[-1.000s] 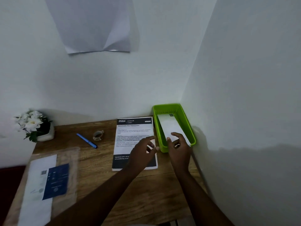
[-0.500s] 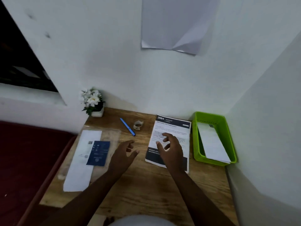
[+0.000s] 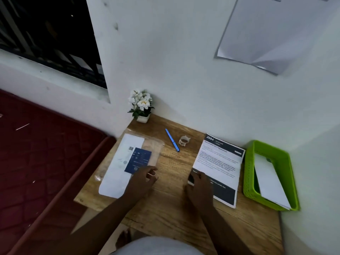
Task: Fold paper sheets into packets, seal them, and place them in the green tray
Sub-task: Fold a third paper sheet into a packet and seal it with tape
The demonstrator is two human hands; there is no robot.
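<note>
Looking at the desk (image 3: 171,214) rn: one folded white packet (image 3: 268,179) is already sitting in the green tray (image 3: 248,173) at the far right, leaning on the near end. Right hand (image 3: 199,186) is on the bottom-left corner of the printed sheet (image 3: 220,162), fingers curled at that edge, looks like it's pinching or lifting the corner but can't tell 100% bc it's dark. Left hand (image 3: 142,179) is loose w/ fingers apart, holding nothing, hovering at the edge of the clear sleeve (image 3: 154,150) that has a white sheet (image 3: 117,170) and a blue card (image 3: 138,160) on it. Tape roll (image 3: 184,140) and blue pen (image 3: 172,140) lie between the two piles, near the wall. What could go wrong imo: there seems to be more than one sheet in that printed pile, so a corner grab could drag two at once, or crease the corner and make the fold crooked. Also the tape is a reach away, so the packet may spring open before sealing.
</note>
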